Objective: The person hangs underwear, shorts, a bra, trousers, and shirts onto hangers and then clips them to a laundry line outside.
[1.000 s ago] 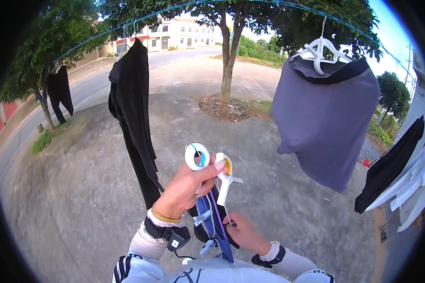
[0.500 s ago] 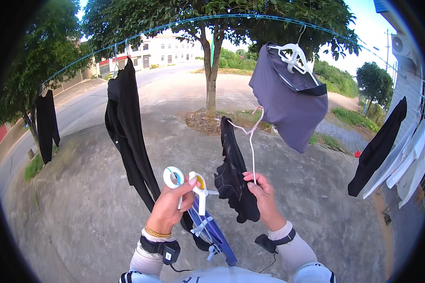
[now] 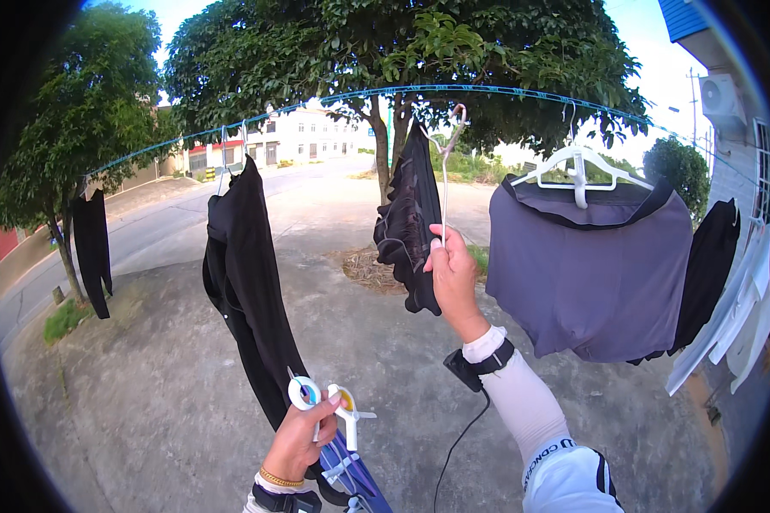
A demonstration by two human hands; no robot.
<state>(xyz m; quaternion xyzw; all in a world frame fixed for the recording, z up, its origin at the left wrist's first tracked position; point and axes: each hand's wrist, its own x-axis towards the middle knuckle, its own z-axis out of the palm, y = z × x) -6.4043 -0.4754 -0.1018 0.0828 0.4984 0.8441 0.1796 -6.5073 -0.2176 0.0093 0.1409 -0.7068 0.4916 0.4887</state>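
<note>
My right hand (image 3: 455, 278) is raised in front of me, its fingers closed on the lower part of a pale pink wire hanger (image 3: 445, 192). From that hanger hangs a crumpled black garment (image 3: 409, 222) with a sheer panel; the hook stands just under the blue clothesline (image 3: 453, 87), seemingly apart from it. Low at left, my left hand (image 3: 296, 443) grips several hangers: a white ring-shaped head (image 3: 294, 395), a white hook-shaped head (image 3: 351, 432) with yellow inside, and a blue-violet hanger (image 3: 359, 479) with light blue clips dangling below.
Grey boxer shorts (image 3: 586, 274) hang from a white hanger (image 3: 565, 175) at right. Long black trousers (image 3: 252, 256) hang at left, with another black garment (image 3: 91, 248) farther left. Dark and white clothes (image 3: 731, 316) hang by the wall at far right. A tree stands behind the line.
My right hand has lifted the pink hanger and black garment upward toward the line. My left hand has moved slightly lower with its hangers. The view has tilted up.
</note>
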